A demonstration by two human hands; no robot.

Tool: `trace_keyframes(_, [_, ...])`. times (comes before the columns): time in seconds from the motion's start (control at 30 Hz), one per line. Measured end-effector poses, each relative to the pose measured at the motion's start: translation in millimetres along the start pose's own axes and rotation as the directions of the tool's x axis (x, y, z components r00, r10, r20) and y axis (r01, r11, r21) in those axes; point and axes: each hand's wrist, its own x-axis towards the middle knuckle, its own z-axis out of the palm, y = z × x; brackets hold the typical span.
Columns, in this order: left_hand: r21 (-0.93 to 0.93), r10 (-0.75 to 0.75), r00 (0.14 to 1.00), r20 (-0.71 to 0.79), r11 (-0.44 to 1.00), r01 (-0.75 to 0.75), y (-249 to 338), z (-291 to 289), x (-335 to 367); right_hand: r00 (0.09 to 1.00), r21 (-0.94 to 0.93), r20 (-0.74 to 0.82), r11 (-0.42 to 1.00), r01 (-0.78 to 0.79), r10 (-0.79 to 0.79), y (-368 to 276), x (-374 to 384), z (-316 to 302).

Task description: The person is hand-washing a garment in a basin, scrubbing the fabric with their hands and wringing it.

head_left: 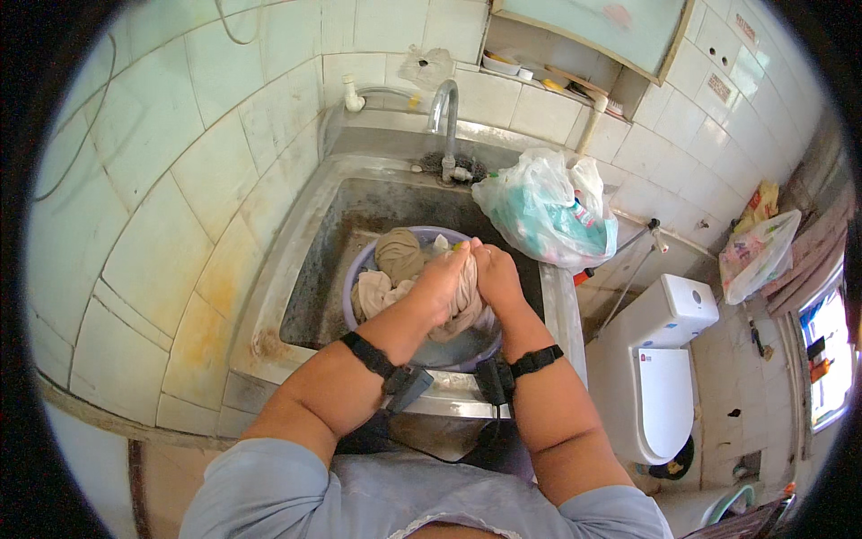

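Both hands are together over a purple basin (348,289) that sits inside a metal sink (301,269). Wet beige cloth (464,305) hangs from between them, its lower part in the cloudy water (453,350). My left hand (442,286) is closed round this cloth. Close against it, my right hand (496,274) is a fist on the upper end of the same cloth. More laundry lies on the left side of the basin: a tan bundle (400,254) and a paler piece (375,295). What the cloth is exactly cannot be made out.
A curved faucet (446,117) rises at the sink's back. A filled plastic bag (548,211) rests on its right rear corner. Tiled wall (180,207) borders the left. To the right stands a white toilet (663,377). Straps with devices (409,382) sit on both forearms.
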Motion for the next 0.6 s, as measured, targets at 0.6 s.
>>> trace_keyframes(0.6, [-0.089, 0.252, 0.968, -0.018, 0.964, -0.252, 29.1, -15.7, -4.2, 0.858, 0.405, 0.41, 0.781, -0.475, 0.309, -10.8, -6.3, -22.7])
